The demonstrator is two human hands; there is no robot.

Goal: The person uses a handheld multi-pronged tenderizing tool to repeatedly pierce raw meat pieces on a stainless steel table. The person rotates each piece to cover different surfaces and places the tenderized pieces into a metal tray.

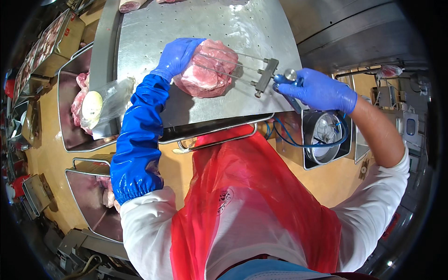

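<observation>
Tan floor (51, 126) under a metal-fitted workroom; pale, dotted steel table (154, 23) at the head of the view.

Large rounded pink joint of raw meat, streaked with white fat (210, 77), sits on the table toward its near edge. Likely heavy, soft on the surface, dense inside; looks moist, so expect it to slide on smooth steel and slip under gloves. Not fragile, though a pinch could tear loose edges. Best hold, I judge: a broad palm against the flank, fingers clear of the needle line.

Ten o'clock: blue-gloved left hand (177, 58), cupped against the meat. Fingertips hard to make out; cannot tell how far its grip closes.

Three o'clock: grey metal bar injector with several long thin needles (267, 77), needles reaching over the meat; whether the tips are in it, cannot tell. Blue-gloved right hand (326, 88) beyond, grip wrapped round the handle.

Four o'clock, farther: round silver metal vessel (308, 133), slim blue hose (303, 146) looping before it.

Between eight and nine: deep rectangular steel tub (65, 126) holding more meat (77, 109).
</observation>
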